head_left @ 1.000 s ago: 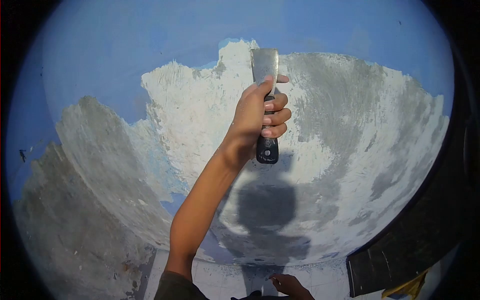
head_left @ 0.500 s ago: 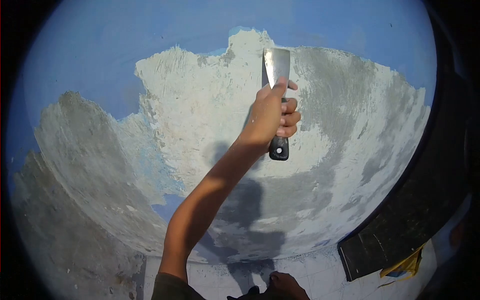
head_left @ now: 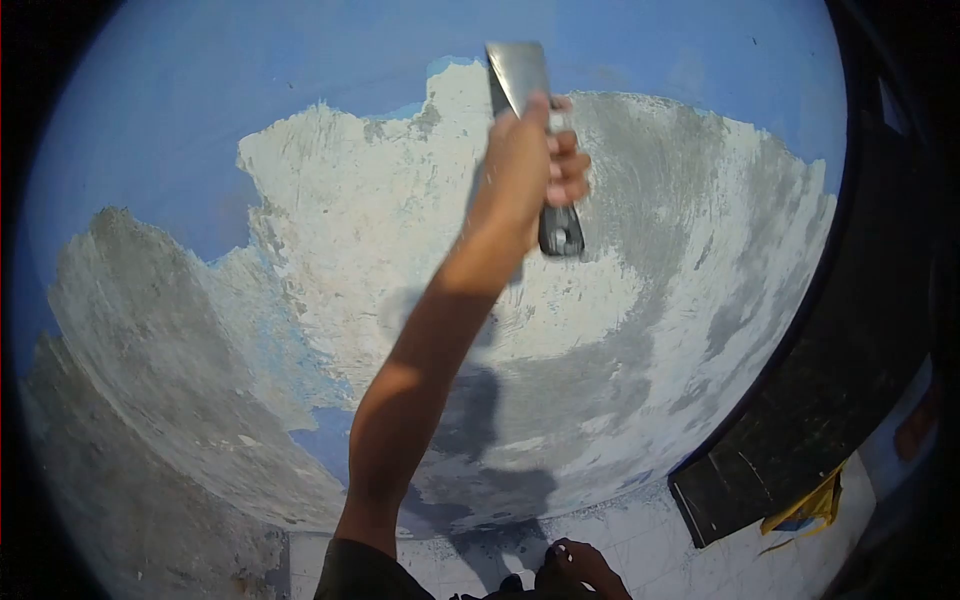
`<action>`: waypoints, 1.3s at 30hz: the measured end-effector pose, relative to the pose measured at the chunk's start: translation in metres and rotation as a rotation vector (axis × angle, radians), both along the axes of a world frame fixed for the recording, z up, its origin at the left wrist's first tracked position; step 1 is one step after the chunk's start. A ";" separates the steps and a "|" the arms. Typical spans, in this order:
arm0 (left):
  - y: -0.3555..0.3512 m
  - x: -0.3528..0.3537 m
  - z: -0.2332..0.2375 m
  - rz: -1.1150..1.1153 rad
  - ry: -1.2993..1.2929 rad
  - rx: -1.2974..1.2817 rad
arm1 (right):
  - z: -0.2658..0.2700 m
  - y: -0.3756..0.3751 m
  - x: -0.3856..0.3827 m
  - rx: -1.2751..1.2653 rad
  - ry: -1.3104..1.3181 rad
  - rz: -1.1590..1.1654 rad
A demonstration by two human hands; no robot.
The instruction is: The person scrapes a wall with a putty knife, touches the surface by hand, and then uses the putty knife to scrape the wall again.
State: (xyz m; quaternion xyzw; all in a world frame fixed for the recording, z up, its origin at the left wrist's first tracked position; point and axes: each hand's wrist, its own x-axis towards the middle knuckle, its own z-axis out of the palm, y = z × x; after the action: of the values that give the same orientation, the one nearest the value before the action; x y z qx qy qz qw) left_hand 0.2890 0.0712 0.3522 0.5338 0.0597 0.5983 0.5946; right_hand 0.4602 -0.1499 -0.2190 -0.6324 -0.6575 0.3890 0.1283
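My left hand [head_left: 530, 165] is closed round the black handle of a putty knife [head_left: 520, 75], thumb laid along the base of its metal blade. The blade points up, its edge over the blue paint just above the ragged border of a scraped patch. Some motion blur covers the hand and knife. The wall [head_left: 380, 200] shows pale and grey bare plaster below, with blue paint [head_left: 300, 50] above. Low at the bottom edge, my right hand [head_left: 590, 568] is partly in view, fingers curled at something dark that I cannot make out.
A dark panel [head_left: 790, 440] stands along the right side of the wall. Beside its lower end lies a yellow bag-like item [head_left: 808, 508]. Pale floor tiles [head_left: 640, 545] run along the wall's foot. Shadows of my body fall on the lower wall.
My left hand has moved upward and slightly left with the putty knife; its blade now reaches above the paint border onto the blue. The view has shifted slightly.
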 end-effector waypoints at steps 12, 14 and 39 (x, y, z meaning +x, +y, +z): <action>-0.020 0.006 -0.009 -0.080 -0.070 -0.087 | 0.015 0.008 -0.016 0.000 -0.016 0.085; -0.016 0.004 -0.027 0.012 0.022 -0.094 | 0.015 0.003 -0.017 -0.008 -0.007 0.123; -0.007 -0.009 -0.020 0.042 0.104 -0.065 | 0.014 0.019 -0.035 -0.023 0.053 0.105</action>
State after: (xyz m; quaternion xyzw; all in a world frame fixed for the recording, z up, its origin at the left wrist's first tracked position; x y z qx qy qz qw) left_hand 0.2796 0.0645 0.3321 0.5431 0.1212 0.5799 0.5951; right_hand 0.4248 -0.1310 -0.2047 -0.5880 -0.6816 0.4193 0.1181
